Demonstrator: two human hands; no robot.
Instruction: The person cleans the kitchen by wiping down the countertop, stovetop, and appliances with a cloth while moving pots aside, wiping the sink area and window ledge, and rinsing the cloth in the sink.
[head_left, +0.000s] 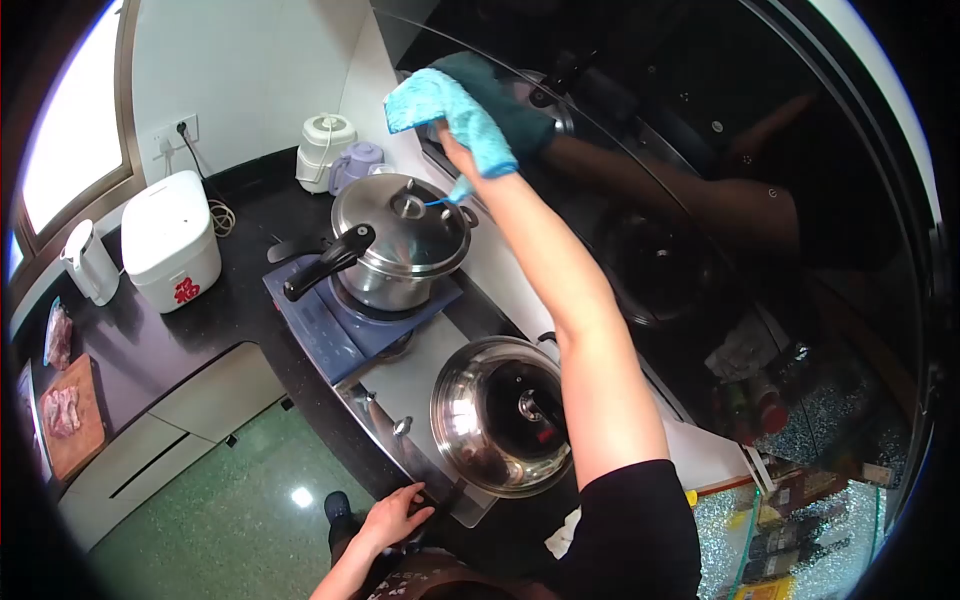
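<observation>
My right hand (452,150) is raised with the arm stretched out and grips a light blue cloth (450,108). It presses the cloth against the upper edge of the glossy black range hood panel (700,150), where the cloth's reflection shows. My left hand (395,515) rests low on the front edge of the steel stove top (400,385), fingers spread and holding nothing. Below the raised arm, a steel pressure cooker (400,235) with a black handle sits on a blue induction plate (325,335). A steel wok with a glass lid (500,415) stands on the nearer burner.
On the dark counter (140,340) stand a white rice cooker (170,240), a white kettle (90,262), a white appliance (322,150) and a purple one (357,165). A wooden board with raw meat (65,415) lies at the left. The floor (230,500) is green.
</observation>
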